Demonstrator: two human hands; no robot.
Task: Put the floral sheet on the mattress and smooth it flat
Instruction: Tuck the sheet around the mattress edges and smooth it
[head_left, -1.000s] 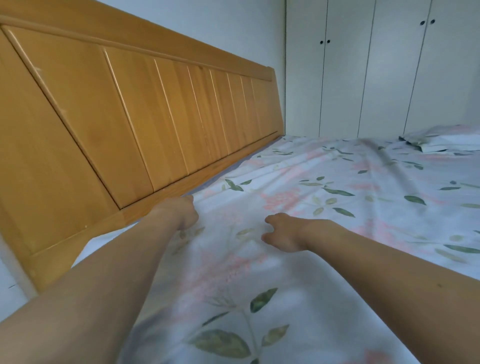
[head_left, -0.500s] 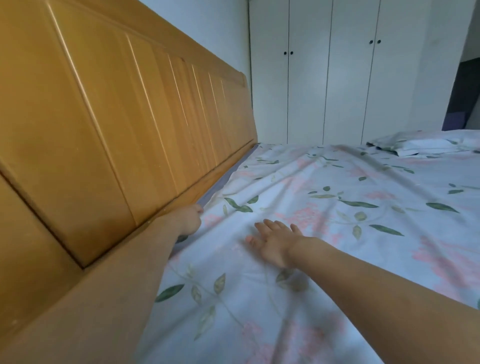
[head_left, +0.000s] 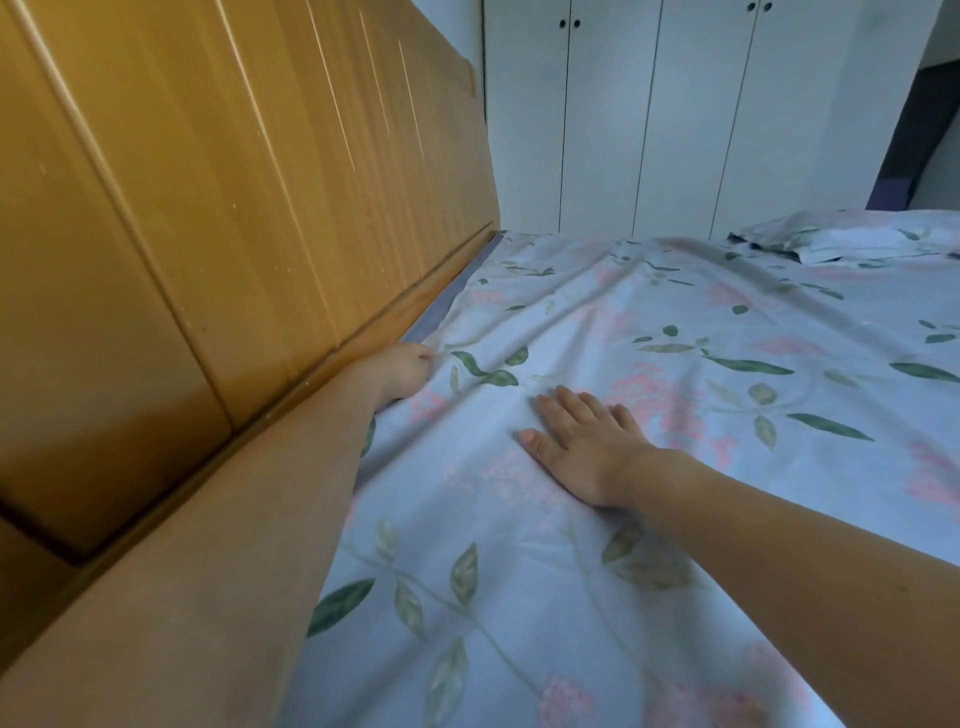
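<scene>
The wooden headboard (head_left: 218, 218) fills the left side, its top and near end cut off by the frame. Along its lower rail a thin grey strip of mattress (head_left: 457, 291) shows, running away toward the far wardrobe; the rest of it is hidden under cloth. The left hand (head_left: 397, 371) sits at the foot of the rail, right at the sheet's left edge. Its fingers are curled, with the tips tucked down at the edge so that it is hard to make out whether they pinch the cloth or only press it into the gap. The floral sheet (head_left: 649, 332) lies spread over the mattress, its left edge running along the headboard from near to far, with shallow wrinkles fanning away from the left hand. To the right, the right hand (head_left: 584, 444) lies palm down on the sheet, fingers straight and slightly spread, holding nothing. At far right a folded-back bunch of the same fabric (head_left: 852, 241) rises, partly cut off. White wardrobe doors (head_left: 623, 114) stand behind.
</scene>
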